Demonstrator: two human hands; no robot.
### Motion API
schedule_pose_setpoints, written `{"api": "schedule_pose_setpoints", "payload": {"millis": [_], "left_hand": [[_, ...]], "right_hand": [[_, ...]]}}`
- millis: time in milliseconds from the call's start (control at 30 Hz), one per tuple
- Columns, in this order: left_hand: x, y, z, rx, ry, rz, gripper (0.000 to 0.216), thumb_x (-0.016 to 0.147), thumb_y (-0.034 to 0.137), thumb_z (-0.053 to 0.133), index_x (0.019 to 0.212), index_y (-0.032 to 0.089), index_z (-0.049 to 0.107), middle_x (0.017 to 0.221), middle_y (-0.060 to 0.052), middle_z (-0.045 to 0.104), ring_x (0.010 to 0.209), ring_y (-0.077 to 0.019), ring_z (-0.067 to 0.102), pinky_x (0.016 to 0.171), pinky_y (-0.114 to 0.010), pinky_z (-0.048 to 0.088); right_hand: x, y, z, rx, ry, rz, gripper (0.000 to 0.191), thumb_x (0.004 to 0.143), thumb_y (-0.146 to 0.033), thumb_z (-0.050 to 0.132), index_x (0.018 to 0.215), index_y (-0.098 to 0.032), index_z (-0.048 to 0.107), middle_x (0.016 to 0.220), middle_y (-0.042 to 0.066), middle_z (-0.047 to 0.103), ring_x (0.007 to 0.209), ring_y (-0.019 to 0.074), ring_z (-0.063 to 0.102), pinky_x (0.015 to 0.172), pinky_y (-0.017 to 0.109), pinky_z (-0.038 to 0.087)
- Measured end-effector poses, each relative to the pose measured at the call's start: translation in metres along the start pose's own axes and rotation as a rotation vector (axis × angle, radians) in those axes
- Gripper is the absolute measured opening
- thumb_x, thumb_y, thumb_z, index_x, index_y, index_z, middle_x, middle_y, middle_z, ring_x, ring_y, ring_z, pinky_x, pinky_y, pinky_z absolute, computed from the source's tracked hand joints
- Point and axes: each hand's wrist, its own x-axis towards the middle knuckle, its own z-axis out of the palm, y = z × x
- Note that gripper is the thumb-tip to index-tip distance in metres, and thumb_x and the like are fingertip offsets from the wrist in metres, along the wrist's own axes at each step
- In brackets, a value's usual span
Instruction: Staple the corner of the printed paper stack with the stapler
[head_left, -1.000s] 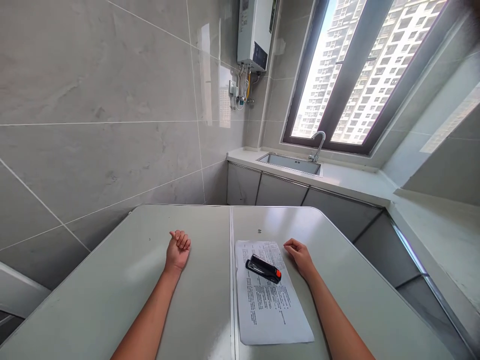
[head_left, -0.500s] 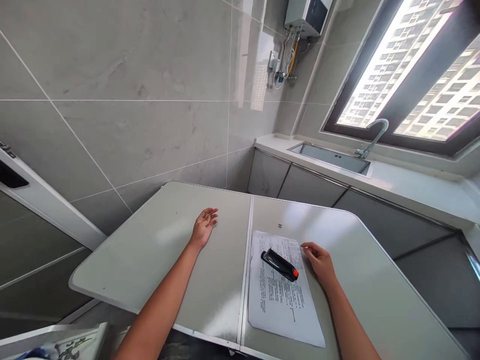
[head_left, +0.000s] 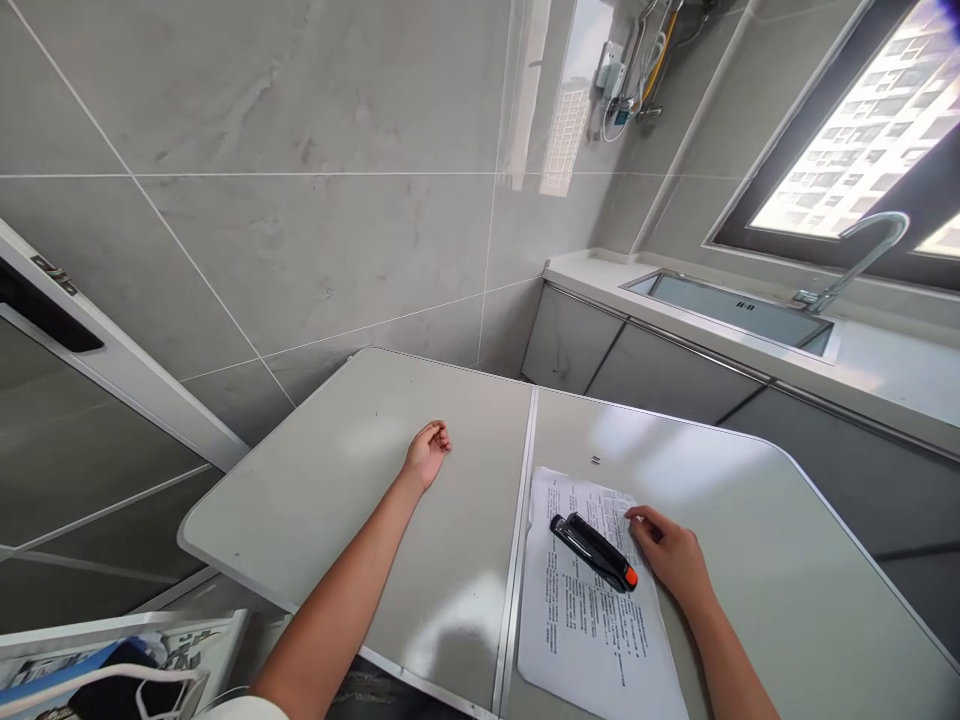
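Observation:
My left hand (head_left: 429, 453) rests on the left half of the table with its fingers curled in and nothing visible in them. My right hand (head_left: 670, 553) lies at the right edge of the printed paper sheets (head_left: 570, 640), its fingers loosely bent and the fingertips at the margin. It does not appear to grip the paper. On the sheets a black stapler (head_left: 594, 550) with an orange-red end lies at a slant, apart from both hands. Two tiny staples or metal bits (head_left: 595, 460) lie on the table beyond the paper.
The pale folding table (head_left: 300, 520) has a metal seam down its middle. Behind it stands a counter (head_left: 885, 380) with a sink (head_left: 727, 310) and tap (head_left: 862, 260). A white bin or drawer (head_left: 232, 640) with assorted items sits at the lower left, below a white-framed door (head_left: 150, 370).
My left hand's fingers have curled inward from a looser, spread pose. The view has shifted left and closer; my right hand, the stapler and the paper keep their places on the table.

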Motion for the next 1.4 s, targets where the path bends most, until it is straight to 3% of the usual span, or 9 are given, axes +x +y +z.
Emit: {"api": "schedule_pose_setpoints", "payload": {"millis": [367,533,667,733,900,1033,1133,1233,1400], "left_hand": [[0.000,0.001,-0.002,-0.015,0.000,-0.025,0.007,0.079,0.016,0.070,0.084,0.016,0.066,0.069,0.001,0.050,0.060,-0.0096,0.047,0.058,-0.025,0.041],[0.000,0.001,0.000,-0.016,0.002,-0.031,0.007,0.079,0.017,0.071,0.084,0.016,0.065,0.068,0.002,0.050,0.060,-0.0095,0.047,0.058,-0.025,0.040],[-0.001,0.000,-0.001,-0.021,0.002,-0.029,0.007,0.079,0.016,0.070,0.085,0.016,0.066,0.069,0.001,0.051,0.060,-0.0094,0.048,0.058,-0.024,0.041],[0.000,0.000,0.000,0.020,0.004,-0.025,0.006,0.080,0.017,0.070,0.085,0.016,0.066,0.069,0.001,0.052,0.061,-0.0094,0.049,0.061,-0.024,0.043],[0.006,0.008,0.005,0.225,-0.065,-0.157,0.006,0.079,0.018,0.069,0.082,0.015,0.065,0.069,-0.002,0.058,0.061,-0.0125,0.056,0.065,-0.029,0.050],[0.015,0.021,0.010,0.355,-0.176,-0.310,0.008,0.077,0.016,0.072,0.083,0.012,0.067,0.076,-0.010,0.066,0.065,-0.0196,0.063,0.068,-0.037,0.055],[0.021,0.032,0.009,0.514,-0.257,-0.236,0.008,0.081,0.020,0.072,0.085,0.015,0.068,0.077,-0.008,0.066,0.066,-0.0184,0.062,0.064,-0.033,0.055],[0.024,0.043,0.003,0.566,-0.299,-0.116,0.010,0.084,0.025,0.072,0.086,0.016,0.069,0.076,-0.006,0.063,0.066,-0.0158,0.059,0.063,-0.030,0.054],[0.027,0.057,-0.009,0.440,-0.365,-0.132,0.017,0.088,0.032,0.071,0.093,0.016,0.070,0.089,-0.009,0.067,0.079,-0.0182,0.063,0.077,-0.033,0.055]], "right_hand": [[0.001,-0.003,-0.003,0.012,0.024,-0.025,0.033,0.086,-0.048,0.054,0.087,-0.023,0.075,0.051,-0.003,0.053,0.047,0.0142,0.049,0.051,0.024,0.043],[-0.017,-0.027,-0.016,0.180,0.326,-0.094,0.028,0.092,-0.044,0.058,0.092,-0.022,0.075,0.078,0.004,0.072,0.065,0.0174,0.064,0.065,0.027,0.053],[-0.042,-0.067,-0.024,0.281,0.017,-0.272,0.035,0.093,-0.045,0.059,0.120,-0.026,0.072,0.120,0.010,0.073,0.112,0.0295,0.068,0.094,0.040,0.057],[-0.052,-0.083,-0.016,0.252,-0.140,-0.231,0.051,0.090,-0.048,0.065,0.137,-0.029,0.063,0.134,0.009,0.068,0.122,0.0320,0.064,0.101,0.044,0.055],[-0.061,-0.088,0.010,0.255,-0.172,0.009,0.044,0.090,-0.046,0.065,0.130,-0.029,0.067,0.117,0.007,0.076,0.101,0.0299,0.073,0.091,0.044,0.060],[-0.060,-0.086,0.006,0.400,-0.309,-0.100,0.037,0.088,-0.042,0.070,0.121,-0.026,0.074,0.111,0.007,0.078,0.096,0.0284,0.074,0.088,0.040,0.060],[-0.062,-0.097,0.001,0.447,-0.435,-0.161,0.033,0.088,-0.040,0.070,0.118,-0.027,0.076,0.109,0.006,0.078,0.092,0.0269,0.074,0.083,0.037,0.059],[-0.065,-0.123,0.009,0.451,-0.430,-0.119,0.035,0.087,-0.039,0.071,0.120,-0.027,0.075,0.106,0.005,0.078,0.089,0.0261,0.073,0.082,0.037,0.059],[-0.071,-0.194,0.049,0.494,-0.379,-0.012,0.038,0.084,-0.030,0.069,0.122,-0.030,0.073,0.101,0.002,0.078,0.085,0.0263,0.072,0.080,0.041,0.059]]}}
